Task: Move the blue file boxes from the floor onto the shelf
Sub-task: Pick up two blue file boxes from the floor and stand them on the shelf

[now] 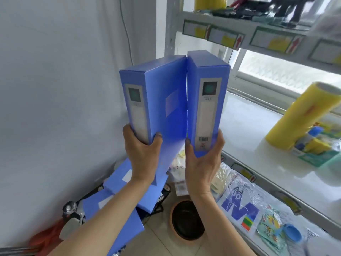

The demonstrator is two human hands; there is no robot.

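I hold two blue file boxes upright in the air, spines toward me, at about the height of the white middle shelf [245,145]. My left hand [143,156] grips the bottom of the left file box [158,97]. My right hand [203,159] grips the bottom of the right file box [208,97]. The two boxes touch along their upper inner edges and splay apart slightly below. More blue file boxes [118,196] lie stacked on the floor beneath my left forearm, beside the wall.
A yellow roll [299,115] leans on the middle shelf's right part beside a box of small supplies [313,145]. The upper shelf [258,32] carries labels and clutter. The lower shelf holds an A4 paper pack [239,204]. A round bin [186,220] stands on the floor.
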